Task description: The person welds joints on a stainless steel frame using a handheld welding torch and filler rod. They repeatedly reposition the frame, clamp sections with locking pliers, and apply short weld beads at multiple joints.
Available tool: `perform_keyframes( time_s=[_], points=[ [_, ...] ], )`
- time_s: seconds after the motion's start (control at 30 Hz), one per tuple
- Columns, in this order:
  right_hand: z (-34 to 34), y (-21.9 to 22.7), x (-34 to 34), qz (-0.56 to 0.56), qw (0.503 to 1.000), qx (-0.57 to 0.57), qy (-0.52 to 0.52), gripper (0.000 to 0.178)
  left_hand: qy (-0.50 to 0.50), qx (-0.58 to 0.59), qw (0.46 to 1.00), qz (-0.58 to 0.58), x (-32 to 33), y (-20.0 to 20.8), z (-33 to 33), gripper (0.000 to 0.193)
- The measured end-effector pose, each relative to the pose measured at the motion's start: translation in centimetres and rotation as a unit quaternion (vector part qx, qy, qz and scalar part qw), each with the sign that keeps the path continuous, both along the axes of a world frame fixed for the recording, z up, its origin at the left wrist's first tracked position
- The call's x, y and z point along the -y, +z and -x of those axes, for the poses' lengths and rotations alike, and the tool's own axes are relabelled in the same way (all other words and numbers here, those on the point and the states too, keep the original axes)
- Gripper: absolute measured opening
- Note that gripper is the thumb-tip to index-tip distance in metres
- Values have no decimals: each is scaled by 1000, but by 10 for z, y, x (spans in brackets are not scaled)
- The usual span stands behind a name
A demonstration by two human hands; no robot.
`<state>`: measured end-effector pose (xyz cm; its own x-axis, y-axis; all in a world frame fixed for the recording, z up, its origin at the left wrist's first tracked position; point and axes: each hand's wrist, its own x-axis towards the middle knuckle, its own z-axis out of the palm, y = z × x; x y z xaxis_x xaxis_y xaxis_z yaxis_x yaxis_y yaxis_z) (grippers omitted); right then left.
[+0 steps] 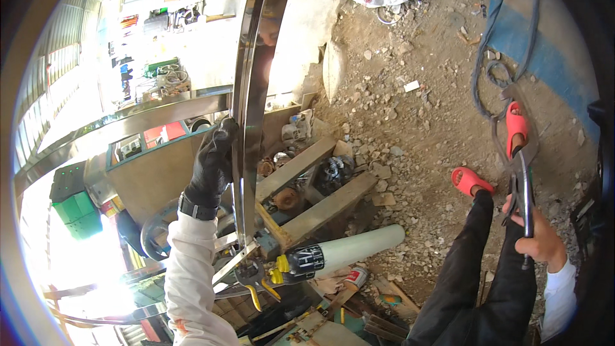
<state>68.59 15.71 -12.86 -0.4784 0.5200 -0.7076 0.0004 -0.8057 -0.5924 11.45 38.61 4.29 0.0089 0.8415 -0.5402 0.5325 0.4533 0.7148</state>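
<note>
My left hand (214, 163), in a black glove, grips a shiny metal bar (245, 90) that runs upward at the left of the middle. The bar meets a second polished metal bar (141, 122) coming from the left. At the lower right my bare right hand (541, 237) is closed round a long, dark-handled tool (526, 202). Its far end reaches up by my foot, beside a dark cable; I cannot make out its exact kind. Yellow-handled pliers (257, 282) lie below the bar's lower end.
A pale gas cylinder (365, 247) lies beside wooden beams (330, 211). A tin can (355, 277) and scrap wood are nearby. A dark hose (477, 83) loops over stony ground near my red sandals (471, 181). A green box (73, 211) stands at the left.
</note>
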Motion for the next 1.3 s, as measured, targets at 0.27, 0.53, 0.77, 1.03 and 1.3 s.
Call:
perform_keyframes(
  time_s=[0.27, 0.53, 0.77, 1.03, 1.3],
  points=[
    [44, 65, -54, -179, 976, -33, 120, 89, -162, -55, 982, -82, -6, 22, -30, 34],
    [112, 168, -163, -314, 899, -31, 303, 98, -243, -35, 957, -155, 2, -6, -26, 36],
    [146, 186, -186, -347, 870, 5, 351, 81, -289, -79, 922, -244, 3, 0, -37, 38],
    [157, 180, -177, -336, 886, 32, 319, 75, -171, -14, 982, -76, -5, 18, -49, 33],
    [154, 164, -181, -352, 891, 68, 276, 66, -124, 66, 989, -41, -7, 12, -48, 31]
  ],
)
